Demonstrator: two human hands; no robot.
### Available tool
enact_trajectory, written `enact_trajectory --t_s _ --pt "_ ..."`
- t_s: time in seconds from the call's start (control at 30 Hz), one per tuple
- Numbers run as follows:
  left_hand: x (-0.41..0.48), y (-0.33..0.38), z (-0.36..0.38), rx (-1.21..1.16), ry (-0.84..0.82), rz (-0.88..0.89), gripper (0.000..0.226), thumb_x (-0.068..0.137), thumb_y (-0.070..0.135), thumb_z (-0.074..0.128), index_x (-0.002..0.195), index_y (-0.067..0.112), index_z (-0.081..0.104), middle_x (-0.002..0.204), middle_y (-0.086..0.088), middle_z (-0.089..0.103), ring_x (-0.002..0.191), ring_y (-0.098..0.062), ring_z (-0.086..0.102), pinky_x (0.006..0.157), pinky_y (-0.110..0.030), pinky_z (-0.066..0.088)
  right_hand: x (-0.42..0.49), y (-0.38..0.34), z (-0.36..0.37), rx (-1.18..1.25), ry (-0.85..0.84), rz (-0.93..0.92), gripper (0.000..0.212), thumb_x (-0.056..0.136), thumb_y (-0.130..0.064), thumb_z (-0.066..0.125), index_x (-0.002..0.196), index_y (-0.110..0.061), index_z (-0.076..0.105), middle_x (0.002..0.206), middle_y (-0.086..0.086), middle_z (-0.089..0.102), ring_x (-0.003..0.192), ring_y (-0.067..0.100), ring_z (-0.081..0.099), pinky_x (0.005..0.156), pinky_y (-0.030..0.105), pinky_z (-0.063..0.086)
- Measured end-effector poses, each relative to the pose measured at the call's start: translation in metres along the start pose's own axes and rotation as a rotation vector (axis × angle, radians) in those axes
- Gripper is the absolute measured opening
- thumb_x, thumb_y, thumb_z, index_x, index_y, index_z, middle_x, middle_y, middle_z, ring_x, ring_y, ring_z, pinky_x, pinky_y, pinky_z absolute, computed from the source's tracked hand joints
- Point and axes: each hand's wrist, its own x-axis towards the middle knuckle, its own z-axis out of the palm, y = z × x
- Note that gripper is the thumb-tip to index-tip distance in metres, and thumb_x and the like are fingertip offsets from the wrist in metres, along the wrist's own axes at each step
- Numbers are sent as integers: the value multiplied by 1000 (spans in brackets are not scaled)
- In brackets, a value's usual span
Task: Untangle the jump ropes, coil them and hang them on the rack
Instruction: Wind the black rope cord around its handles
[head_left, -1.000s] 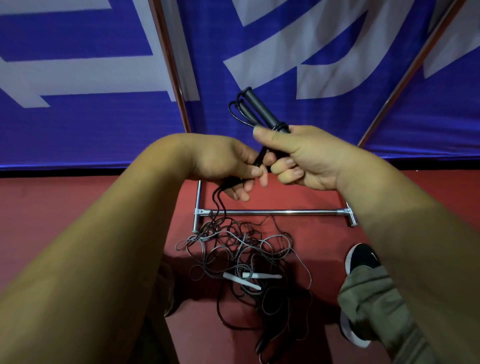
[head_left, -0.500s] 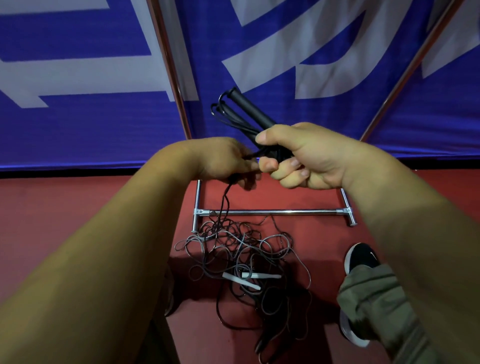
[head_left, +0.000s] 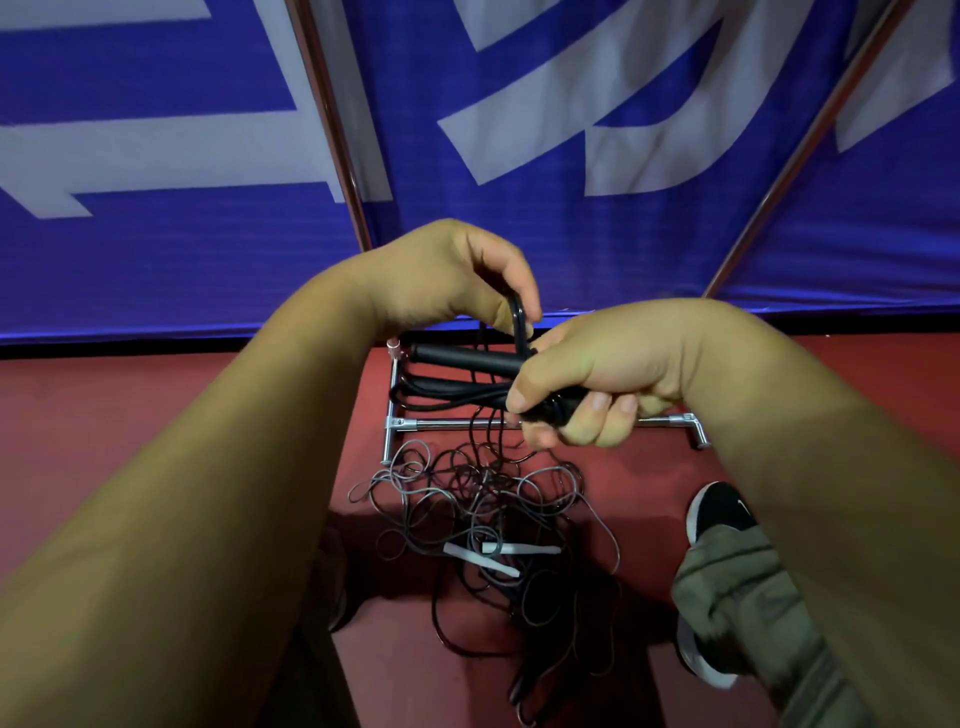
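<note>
My right hand grips a black jump rope bundle, its two handles lying sideways and pointing left with folded cord beside them. Just above it, my left hand pinches a loop of the black cord. More black cord hangs from the bundle down to a tangled pile of ropes on the red floor, where two white handles lie. The chrome rack base stands on the floor behind the pile, partly hidden by my hands.
A blue banner with white shapes hangs close behind the rack, with slanted metal poles in front of it. A black shoe and an olive trouser leg are at the lower right.
The bundle has swung from pointing up-left to lying sideways. My left hand rose from below it to above it and now pinches a loop of cord. My right hand dropped slightly.
</note>
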Motion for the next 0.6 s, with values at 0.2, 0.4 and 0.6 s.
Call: enact_trajectory --t_s 0.2,0.4,0.6 --pt "1 8 -2 205 28 -45 23 85 5 84 97 24 83 95 9 75 88 -7 72 81 -20 55 14 4 -10 -11 277 12 9 101 -12 58 94 -9 52 98 20 76 47 8 25 37 15 21" --pt "1 8 -2 305 92 -71 29 92 11 77 107 36 83 102 17 74 88 -5 69 83 -24 57 32 9 -21 -20 596 -105 10 97 -13 59 106 -12 55 83 10 60 46 11 35 41 19 26" --pt "4 4 6 400 183 -73 34 91 10 74 103 40 83 105 18 71 95 -3 67 92 -33 59 37 10 -22 -110 700 -122 6 95 -14 59 100 -10 60 79 11 61 48 16 38 42 22 32"
